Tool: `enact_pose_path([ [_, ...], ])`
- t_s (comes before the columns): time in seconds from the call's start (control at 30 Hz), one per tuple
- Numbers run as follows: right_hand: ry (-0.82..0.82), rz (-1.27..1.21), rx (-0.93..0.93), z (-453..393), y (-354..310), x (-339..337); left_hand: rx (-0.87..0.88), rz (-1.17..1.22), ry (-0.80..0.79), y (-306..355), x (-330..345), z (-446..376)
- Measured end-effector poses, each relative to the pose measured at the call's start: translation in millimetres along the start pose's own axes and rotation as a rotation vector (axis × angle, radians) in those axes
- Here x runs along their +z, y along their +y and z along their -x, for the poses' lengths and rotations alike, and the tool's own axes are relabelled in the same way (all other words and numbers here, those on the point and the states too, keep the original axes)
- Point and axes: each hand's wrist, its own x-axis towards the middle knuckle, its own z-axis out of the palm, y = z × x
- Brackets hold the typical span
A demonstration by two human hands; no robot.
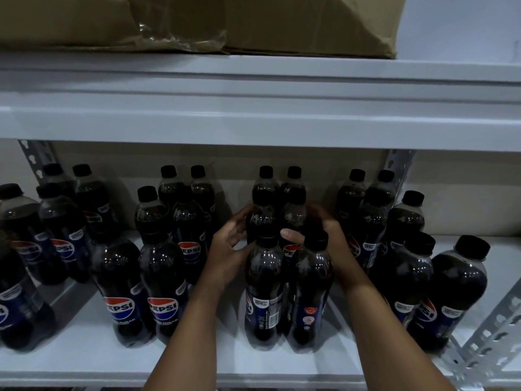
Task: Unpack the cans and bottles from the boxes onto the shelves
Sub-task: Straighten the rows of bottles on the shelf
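Stockroom: metal shelves (253, 128), cartons (310, 24)

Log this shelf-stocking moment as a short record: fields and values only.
setting: white metal shelf holding rows of black-capped Pepsi bottles
left hand: fingers loosely curled beside a middle-row bottle, contact unclear
right hand: curled round the neighbouring bottle, thumb across its front
front pair: two bottles upright between the forearms, labels turned away
upper shelf: brown cardboard box, taped seam, closed
label facing: mixed, several logos forward on the left groups
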Motion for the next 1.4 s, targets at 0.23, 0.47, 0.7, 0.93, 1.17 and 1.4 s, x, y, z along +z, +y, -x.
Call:
enact_pose_path([
  [0.23, -0.030, -0.012, -0.012, 3, 3, -5, 0.040, -0.024, 0.064, -2, 6, -6],
  [0.47, -0.003, -0.033, 0.009, 23, 26, -5, -0.065, 0.115, 0.040, -7, 11, -2],
  [0.7, 0.053, 0.022, 0.007, 34, 28, -4, -0.019, -0.120, 0.015, -23, 3, 0],
  [0.93, 0.077, 0.079, -0.022, 33, 31, -3, 0.031, -0.209, -0.004, -22, 2, 3],
  [1.17, 0.081, 0.086, -0.001, 33, 37, -4, -0.049, -0.065, -0.013, -13, 8, 6],
  [1.4, 0.076, 0.071, 0.000, 33, 37, -4, -0.044, -0.039, -0.021, -8, 12, 10],
])
